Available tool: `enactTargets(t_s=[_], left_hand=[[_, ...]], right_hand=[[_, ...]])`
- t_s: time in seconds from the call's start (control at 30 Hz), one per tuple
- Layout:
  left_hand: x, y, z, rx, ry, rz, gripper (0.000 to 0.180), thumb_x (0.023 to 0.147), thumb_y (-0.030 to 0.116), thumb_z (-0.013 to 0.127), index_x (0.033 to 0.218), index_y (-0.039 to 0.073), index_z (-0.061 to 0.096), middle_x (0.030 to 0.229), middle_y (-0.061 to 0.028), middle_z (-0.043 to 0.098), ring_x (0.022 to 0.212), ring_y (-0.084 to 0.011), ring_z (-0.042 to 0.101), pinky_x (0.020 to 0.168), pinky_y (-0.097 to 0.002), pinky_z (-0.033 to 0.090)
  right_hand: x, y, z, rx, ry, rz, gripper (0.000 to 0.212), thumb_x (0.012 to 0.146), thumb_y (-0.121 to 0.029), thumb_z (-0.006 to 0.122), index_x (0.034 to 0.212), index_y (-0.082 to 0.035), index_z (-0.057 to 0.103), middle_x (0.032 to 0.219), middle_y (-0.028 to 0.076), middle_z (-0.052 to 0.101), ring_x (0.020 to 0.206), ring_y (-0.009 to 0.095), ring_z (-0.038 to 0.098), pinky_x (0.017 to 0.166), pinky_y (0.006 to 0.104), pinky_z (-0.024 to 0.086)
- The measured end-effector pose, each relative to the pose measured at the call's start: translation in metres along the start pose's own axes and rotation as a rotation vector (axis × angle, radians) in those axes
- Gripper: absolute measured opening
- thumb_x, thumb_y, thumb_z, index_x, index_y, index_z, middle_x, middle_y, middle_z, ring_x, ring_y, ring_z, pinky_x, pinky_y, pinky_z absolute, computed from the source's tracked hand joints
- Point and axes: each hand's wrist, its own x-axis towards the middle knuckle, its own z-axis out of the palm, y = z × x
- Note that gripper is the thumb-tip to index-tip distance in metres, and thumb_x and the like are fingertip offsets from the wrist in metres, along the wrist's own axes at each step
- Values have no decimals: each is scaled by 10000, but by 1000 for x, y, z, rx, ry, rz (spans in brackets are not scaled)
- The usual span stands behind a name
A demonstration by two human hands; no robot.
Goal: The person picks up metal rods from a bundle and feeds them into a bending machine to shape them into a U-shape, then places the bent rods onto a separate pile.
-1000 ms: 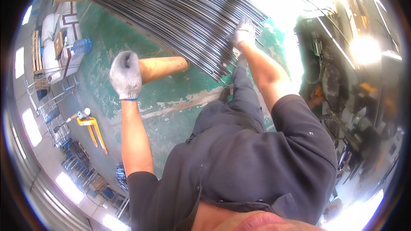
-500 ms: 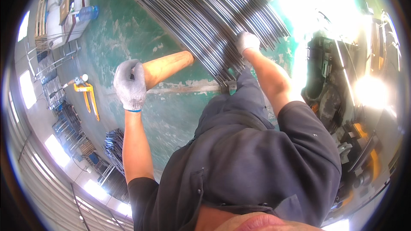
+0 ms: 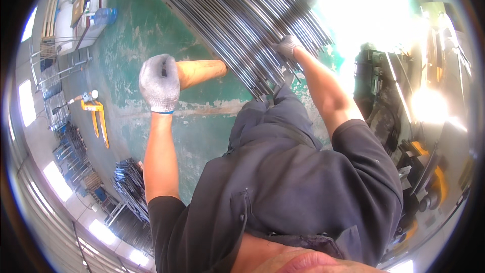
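Note:
My left hand (image 3: 160, 85), in a grey-white knit glove, is closed round one end of a thick tan wooden club (image 3: 204, 74). The club points right, and its far end comes close to the edge of a wide layer of metal rods (image 3: 237, 25). These long, thin, shiny rods lie side by side, slanting from the far left toward my legs. My right hand (image 3: 289, 45), also gloved, is at the rods near their near right ends, fingers curled onto them. Its fingertips are partly hidden.
Green worn floor (image 3: 136, 35) lies under the rods. Dark machinery (image 3: 371, 78) stands at right beside strong glare. At left are a yellow forked tool (image 3: 96, 114), a blue water jug (image 3: 104, 16) and a bundle of dark rods (image 3: 132, 179).
My left hand has risen slightly and turned, bringing the wooden club closer to level. My right hand stays at the rods, with a small shift. The whole view has moved slightly.

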Motion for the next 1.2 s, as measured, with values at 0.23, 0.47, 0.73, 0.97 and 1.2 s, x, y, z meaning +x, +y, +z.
enactTargets(t_s=[0.23,0.47,0.73,0.97,1.2], left_hand=[[-4,-9,-3,-27,173,207,12,831,76,719,834,76,707,862,-117,706,796,-339,675,745,-431,539],[-50,38,14,-218,164,549,223,790,-25,748,997,36,690,985,-126,716,927,-313,687,864,-403,534],[-123,-11,209,-1446,-740,-1080,330,992,364,689,1172,92,636,1005,-105,679,953,-291,660,875,-443,564],[-83,30,196,-1899,-730,-1371,315,1057,264,564,1058,-47,617,973,-175,671,880,-319,655,901,-437,561],[-129,75,163,-1859,-954,-1125,124,974,63,583,983,-40,651,930,-143,649,882,-279,613,907,-439,527]], right_hand=[[-62,-44,-10,-1,77,14,746,870,-663,673,1197,5,738,1178,250,728,1130,371,699,982,431,534],[-208,2,4,-73,125,175,736,899,-623,668,1076,88,734,1011,313,726,981,403,730,871,459,561],[-531,165,108,-268,355,659,311,835,-302,745,1045,-72,729,1058,218,731,1050,408,685,907,486,548],[-663,170,214,-261,734,713,155,793,-218,747,835,-89,673,814,175,691,855,406,672,793,517,524],[-633,217,218,-365,1123,578,280,883,-264,738,709,-115,577,738,146,612,744,378,606,688,491,481]])
